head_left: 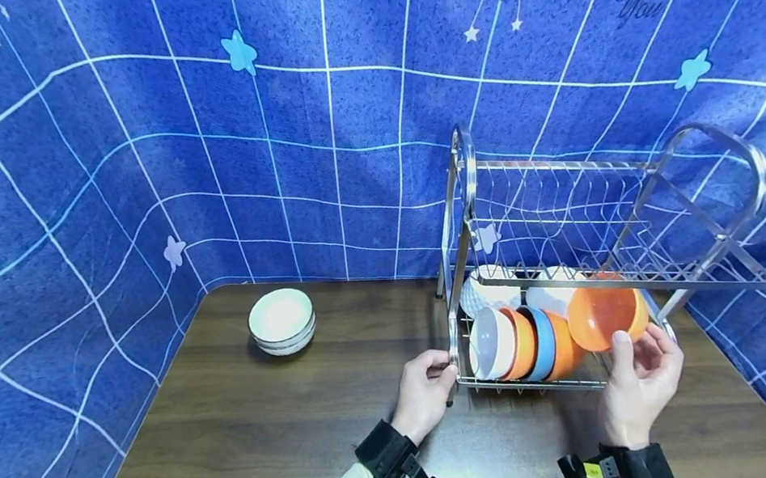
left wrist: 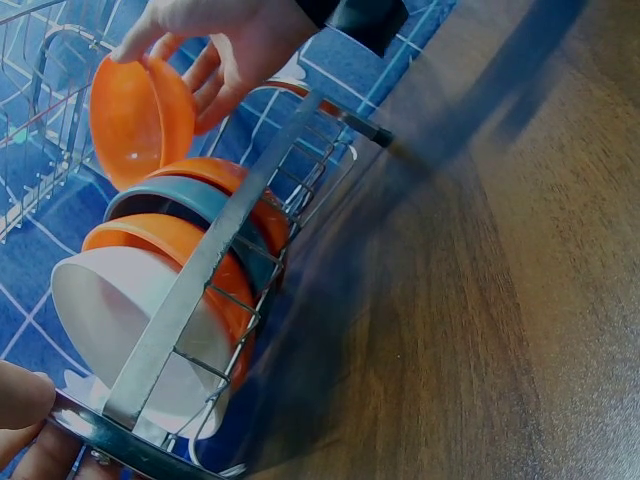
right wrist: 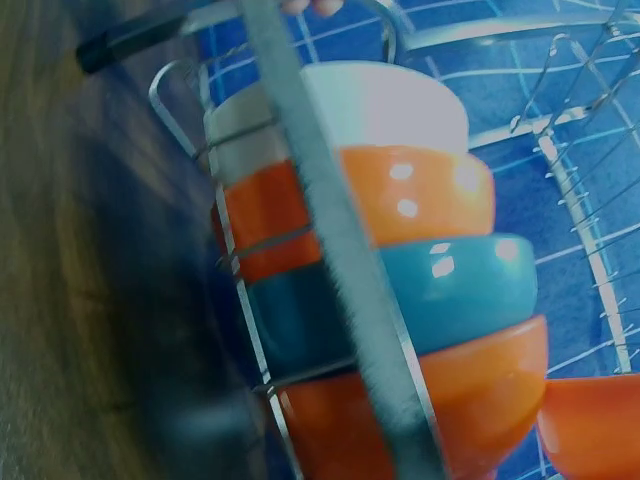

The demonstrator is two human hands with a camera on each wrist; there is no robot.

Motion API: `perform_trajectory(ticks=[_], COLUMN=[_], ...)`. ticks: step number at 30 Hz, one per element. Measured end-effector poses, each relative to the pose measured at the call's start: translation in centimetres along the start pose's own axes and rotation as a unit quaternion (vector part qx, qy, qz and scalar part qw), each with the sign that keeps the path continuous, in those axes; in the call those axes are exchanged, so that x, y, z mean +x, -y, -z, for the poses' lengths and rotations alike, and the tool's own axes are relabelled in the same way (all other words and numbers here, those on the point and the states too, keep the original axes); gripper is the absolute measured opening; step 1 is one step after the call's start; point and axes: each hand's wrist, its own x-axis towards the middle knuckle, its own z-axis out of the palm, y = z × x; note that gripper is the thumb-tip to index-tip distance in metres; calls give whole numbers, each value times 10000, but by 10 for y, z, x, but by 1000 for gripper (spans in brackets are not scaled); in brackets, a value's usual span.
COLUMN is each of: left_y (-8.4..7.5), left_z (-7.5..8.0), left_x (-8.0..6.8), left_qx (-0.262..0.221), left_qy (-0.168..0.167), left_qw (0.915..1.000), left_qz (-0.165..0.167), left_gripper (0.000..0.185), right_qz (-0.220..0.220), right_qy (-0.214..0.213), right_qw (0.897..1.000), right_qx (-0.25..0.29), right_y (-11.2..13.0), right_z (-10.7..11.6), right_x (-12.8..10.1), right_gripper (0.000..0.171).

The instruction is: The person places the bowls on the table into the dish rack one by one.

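Right hand (head_left: 641, 378) holds a round, glossy orange bowl (head_left: 598, 319) in a narrow pinch, thumb at the rim, fingers against the outer wall. Location: lower tier of a silver metal dish rack (left wrist: 212, 262), near its front right corner. The mouth faces the rack's left end, rim steeply tilted; being round, its axis runs through the mouth, roughly along the rack's front edge. Contact with the rack cannot be determined. Left hand (head_left: 423, 393) grips the frame at the front left corner, thumb and fingers about the bar. Along the front edge, left to right, stand a white bowl (right wrist: 400, 105), an orange one (right wrist: 430, 195), a blue bowl (right wrist: 465, 290) and another orange one (right wrist: 485, 390), all on edge. Stacked white bowls (head_left: 281, 318) occupy the back left corner of the brown wood-grain tabletop (head_left: 237, 455).
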Motion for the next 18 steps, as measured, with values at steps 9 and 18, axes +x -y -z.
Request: perform_trajectory(ticks=[9,18], left_y=[-1,-1], left_z=[-1,-1], left_x=[0,-1], left_qx=[42,69], left_qy=[-50,-41], left_qw=[10000,10000], left_qz=[29,46], left_gripper=[12,12], right_qz=[162,109], right_qy=[3,520], right_qw=[9891,9606], right_qx=[-1465,-2729], right_y=[-14,-17], right_z=[9,15], right_x=[7,5], right_gripper=[53,60])
